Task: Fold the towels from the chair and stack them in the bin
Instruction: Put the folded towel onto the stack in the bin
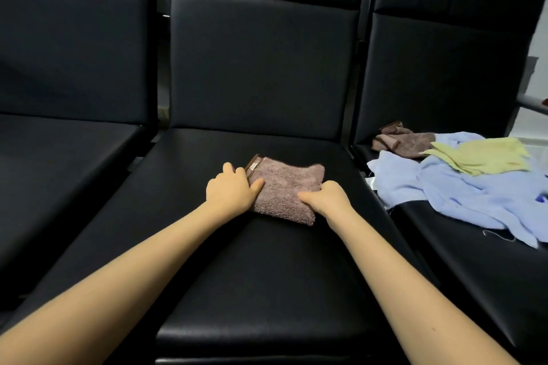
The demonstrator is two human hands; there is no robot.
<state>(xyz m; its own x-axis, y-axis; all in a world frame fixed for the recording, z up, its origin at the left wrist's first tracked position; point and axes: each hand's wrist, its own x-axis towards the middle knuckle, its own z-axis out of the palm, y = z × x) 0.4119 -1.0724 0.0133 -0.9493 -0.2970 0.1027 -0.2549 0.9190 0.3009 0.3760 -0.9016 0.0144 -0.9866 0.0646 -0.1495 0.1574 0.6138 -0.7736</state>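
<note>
Grip: left hand [229, 188] and right hand [324, 197] each clasp an opposite side of the folded mauve towel [284, 187], thumbs on top, fingers curled over its edges. Location: middle chair seat [237, 275], lying flat. Right-hand seat [474, 261]: blue towel [444, 187], yellow towel [486, 157], brown towel [400, 139], heaped loose.

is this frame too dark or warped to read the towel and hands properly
Head view: dim overall, the black chair seat swallows detail, with a soft sheen along its front edge; the brown towel, left hand and right hand are evenly lit and sharp enough; wide-angle distortion curves the chair backs and stretches the forearms toward the bottom corners.
</note>
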